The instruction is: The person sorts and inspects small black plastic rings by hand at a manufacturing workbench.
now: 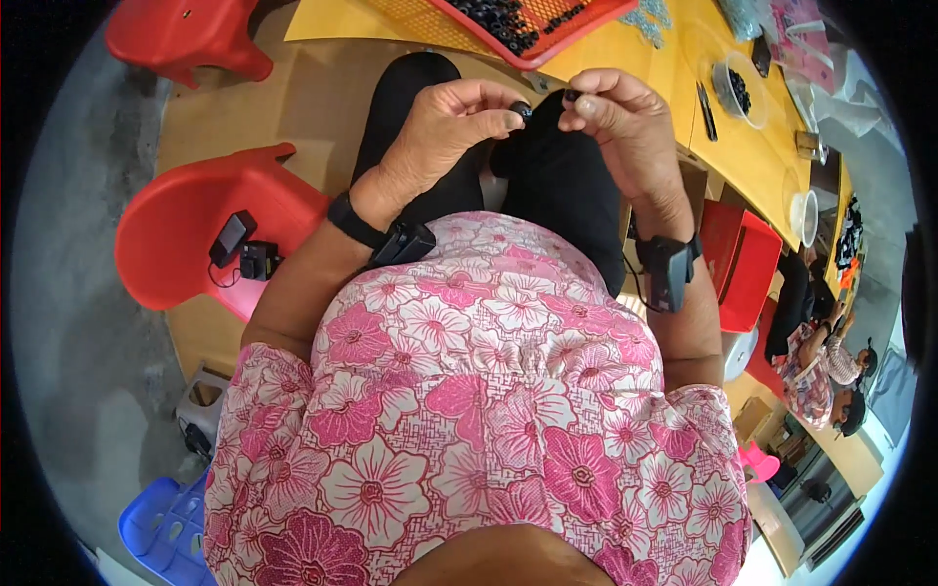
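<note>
Above my lap, my left hand (454, 125) pinches a small round black part (523, 110) between thumb and fingertips. Apart from it, to the right, my right hand (625, 122) grips another small dark piece (572, 95) between thumb and forefinger. Both pieces are too small to name more exactly. Just beyond my hands, a red-orange plastic tray (532, 57) with a mesh bottom lies on the yellow table and bears many small black ring-like parts (493, 21).
On the yellow table (674, 73) to the right are a clear bowl (728, 83) of black parts and a dark pen-like tool (705, 112). A red chair (176, 220) at left holds black adapters (234, 239). Other people (821, 361) sit at far right.
</note>
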